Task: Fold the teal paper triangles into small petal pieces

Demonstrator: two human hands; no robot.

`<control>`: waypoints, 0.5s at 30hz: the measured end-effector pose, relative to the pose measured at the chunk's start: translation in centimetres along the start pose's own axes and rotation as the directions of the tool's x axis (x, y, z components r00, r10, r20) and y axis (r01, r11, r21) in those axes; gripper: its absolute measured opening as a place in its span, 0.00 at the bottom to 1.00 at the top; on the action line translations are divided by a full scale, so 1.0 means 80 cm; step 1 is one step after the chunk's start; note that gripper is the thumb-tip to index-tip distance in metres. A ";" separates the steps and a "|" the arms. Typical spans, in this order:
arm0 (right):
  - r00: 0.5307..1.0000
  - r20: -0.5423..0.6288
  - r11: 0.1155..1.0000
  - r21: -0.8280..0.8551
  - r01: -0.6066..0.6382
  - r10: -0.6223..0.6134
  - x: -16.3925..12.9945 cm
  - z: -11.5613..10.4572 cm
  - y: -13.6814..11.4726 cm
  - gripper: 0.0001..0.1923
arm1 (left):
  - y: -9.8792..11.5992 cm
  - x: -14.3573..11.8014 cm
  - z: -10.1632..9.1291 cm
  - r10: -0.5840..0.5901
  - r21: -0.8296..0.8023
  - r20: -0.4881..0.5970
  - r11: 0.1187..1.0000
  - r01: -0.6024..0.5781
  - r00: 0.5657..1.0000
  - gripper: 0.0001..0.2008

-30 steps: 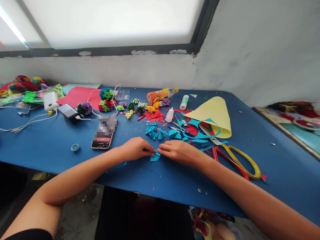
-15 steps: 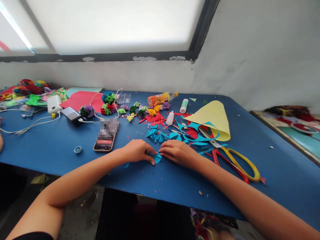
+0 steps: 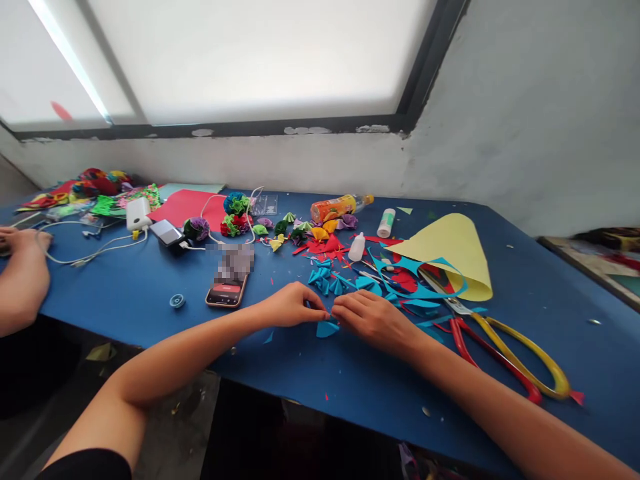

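While both forearms lay across the blue table (image 3: pixel 125 293), the left hand (image 3: pixel 293 305) and the right hand (image 3: pixel 373 320) met at its near middle, fingertips pinched together on the upper edge of a small folded turquoise paper piece (image 3: pixel 327 328) that rested on the tabletop between them. Just behind the hands sat a cluster of similar turquoise folded pieces (image 3: pixel 325 277), and beyond those red paper scraps (image 3: pixel 325 245) and a small white glue bottle (image 3: pixel 357 247). Near the right forearm lay scissors (image 3: pixel 505 347) with one red and one yellow handle, close to a curled yellow paper sheet (image 3: pixel 450 250) and turquoise offcuts (image 3: pixel 425 280). Left of the hands a smartphone (image 3: pixel 229 283) lay flat, with a cabled white charger (image 3: pixel 137 213) farther off. An orange bottle (image 3: pixel 336 207) lay on its side near the wall. At the far left edge, another person's hand (image 3: pixel 20 267) rested on the table.
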State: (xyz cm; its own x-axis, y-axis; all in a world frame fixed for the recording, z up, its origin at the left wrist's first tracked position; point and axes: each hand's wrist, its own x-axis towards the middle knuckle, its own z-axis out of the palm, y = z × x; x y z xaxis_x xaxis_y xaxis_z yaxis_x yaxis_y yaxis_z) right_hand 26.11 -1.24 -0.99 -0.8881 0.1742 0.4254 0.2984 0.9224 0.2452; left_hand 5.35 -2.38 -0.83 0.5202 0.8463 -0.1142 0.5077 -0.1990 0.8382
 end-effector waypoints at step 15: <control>0.632 0.325 0.331 0.637 -0.696 0.704 0.007 0.015 0.001 0.21 | 0.005 0.000 -0.006 0.296 0.269 -0.154 0.930 -0.248 0.943 0.12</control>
State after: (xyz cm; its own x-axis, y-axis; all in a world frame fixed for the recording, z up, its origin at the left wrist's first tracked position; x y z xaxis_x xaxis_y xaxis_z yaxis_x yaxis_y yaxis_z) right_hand 25.20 -0.67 -1.78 -0.4646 0.8712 0.1584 0.4942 0.4035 -0.7700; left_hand 5.25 -2.19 -0.23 0.5352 0.8148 0.2227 0.5282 -0.5286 0.6645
